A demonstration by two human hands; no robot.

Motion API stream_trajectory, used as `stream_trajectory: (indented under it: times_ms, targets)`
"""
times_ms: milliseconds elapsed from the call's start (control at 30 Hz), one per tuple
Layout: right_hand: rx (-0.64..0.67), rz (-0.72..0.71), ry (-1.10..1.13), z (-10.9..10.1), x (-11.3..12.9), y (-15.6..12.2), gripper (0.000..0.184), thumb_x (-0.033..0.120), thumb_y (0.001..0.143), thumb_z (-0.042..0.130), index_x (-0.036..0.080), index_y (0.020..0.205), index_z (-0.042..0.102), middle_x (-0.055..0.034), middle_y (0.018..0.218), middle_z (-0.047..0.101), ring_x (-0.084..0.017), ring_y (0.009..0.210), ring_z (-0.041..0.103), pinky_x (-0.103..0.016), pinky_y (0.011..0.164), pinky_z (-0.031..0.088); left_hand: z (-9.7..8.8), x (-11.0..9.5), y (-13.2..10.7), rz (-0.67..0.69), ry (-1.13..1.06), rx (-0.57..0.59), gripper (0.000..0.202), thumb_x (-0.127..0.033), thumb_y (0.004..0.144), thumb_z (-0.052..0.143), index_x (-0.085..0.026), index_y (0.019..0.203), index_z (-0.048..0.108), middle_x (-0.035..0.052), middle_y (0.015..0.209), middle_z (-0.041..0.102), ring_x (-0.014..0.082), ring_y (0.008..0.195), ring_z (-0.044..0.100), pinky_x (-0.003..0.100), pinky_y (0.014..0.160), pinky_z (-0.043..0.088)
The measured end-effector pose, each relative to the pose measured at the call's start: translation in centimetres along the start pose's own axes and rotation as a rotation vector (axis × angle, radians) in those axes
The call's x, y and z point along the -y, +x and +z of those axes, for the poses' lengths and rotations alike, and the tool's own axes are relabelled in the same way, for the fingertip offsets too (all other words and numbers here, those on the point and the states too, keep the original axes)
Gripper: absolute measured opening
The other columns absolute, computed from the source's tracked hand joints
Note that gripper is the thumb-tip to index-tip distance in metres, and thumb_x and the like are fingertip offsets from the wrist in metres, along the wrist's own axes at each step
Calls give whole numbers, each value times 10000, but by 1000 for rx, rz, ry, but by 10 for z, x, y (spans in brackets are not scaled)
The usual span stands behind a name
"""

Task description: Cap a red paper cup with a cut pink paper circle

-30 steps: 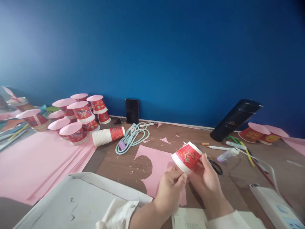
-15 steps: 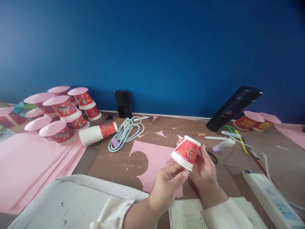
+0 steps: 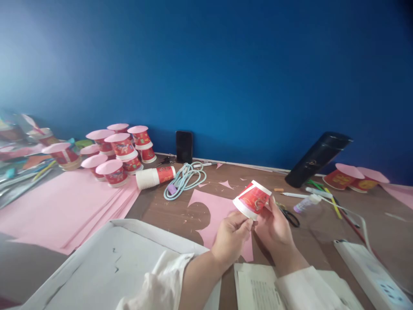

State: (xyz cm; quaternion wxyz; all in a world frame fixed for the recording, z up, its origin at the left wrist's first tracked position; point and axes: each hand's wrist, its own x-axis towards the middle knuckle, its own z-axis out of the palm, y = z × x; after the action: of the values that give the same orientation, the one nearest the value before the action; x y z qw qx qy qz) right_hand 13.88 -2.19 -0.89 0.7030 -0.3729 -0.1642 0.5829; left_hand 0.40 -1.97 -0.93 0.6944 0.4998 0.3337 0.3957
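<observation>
Paper cup [image 3: 250, 200] in red and white hangs in the air just above the cut pink sheet [image 3: 221, 209], and I have both hands on it. It is tilted, its wider rim toward the lower left and its narrow end toward the upper right, with the printed side facing my camera. I take the two-handed hold as a way of keeping a light, thin wall steady without crushing it.

My left hand [image 3: 230, 239] is nearly closed, thumb and forefinger pinching the rim from below; a pinch there probably leaves most of the wall uncovered. My right hand [image 3: 275, 224] is more open, curved around the far side near the narrow end, its thumb up against the edge; how its other fingers sit I cannot tell, since the cup hides them. The hands are close together with the cup between them.

To the left, red cups [image 3: 119, 148] stand grouped, some one on another, with pink discs on top; I judge they stand rim down so the discs get a flat seat. Nested cups [image 3: 155, 177] lie on their side beside a coiled cord [image 3: 185, 181]. Dark scissors [image 3: 297, 223] lie just past my right hand, near a small tube [image 3: 305, 204], within easy reach, I'd say.
</observation>
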Motion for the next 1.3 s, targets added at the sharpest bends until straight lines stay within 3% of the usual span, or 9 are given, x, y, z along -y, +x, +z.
stream_trajectory:
  times_ms: [200,333,433,667,1000,1167,1300]
  targets:
    - [0,-101,0,-4,0,8,368,527,834,679,300,1124,689,-39,1228,717,-256,1239,602,-466,1006,499,-4,-6,9,-119,-464,-53,387,-441,741,795,-105,925,747,101,866,731,174,832,684,287,841,516]
    - [-14,-120,-40,-7,-1,9,373,515,827,693,321,1144,669,-35,1296,688,-240,1285,571,-473,1022,482,-8,-5,15,-207,-830,-105,215,-232,774,778,-83,914,711,96,863,723,142,810,683,259,852,539]
    - [-10,-137,-71,-7,-2,9,399,504,799,726,335,1154,661,-20,1276,700,-233,1284,569,-462,1015,483,-11,-5,18,-257,-946,-127,126,-165,821,717,-72,897,679,91,830,707,130,765,677,242,792,559]
    - [37,-167,-106,-1,-4,8,395,429,771,773,319,1135,665,-2,1184,733,-213,1126,655,-404,967,505,-13,-11,17,-275,-1028,-70,92,-149,883,637,-57,886,649,69,746,672,111,687,664,215,714,569]
    - [11,-185,-153,4,-5,5,456,404,688,841,288,1100,686,14,1020,763,-152,909,695,-269,777,531,-16,-17,19,-399,-1020,-132,51,-85,871,580,-52,857,616,54,673,652,96,598,651,176,583,542]
    - [61,-194,-208,7,-7,3,373,470,719,809,259,1003,693,1,947,757,-174,855,699,-294,746,532,-17,-20,19,-464,-965,-148,68,-86,871,563,-51,840,613,37,622,630,83,532,621,153,490,495]
    - [115,-238,-269,8,-8,3,379,509,732,781,232,974,687,-36,920,751,-223,849,707,-355,737,546,-17,-19,19,-460,-942,-139,91,-96,883,563,-56,831,626,40,637,636,73,538,612,146,505,490]
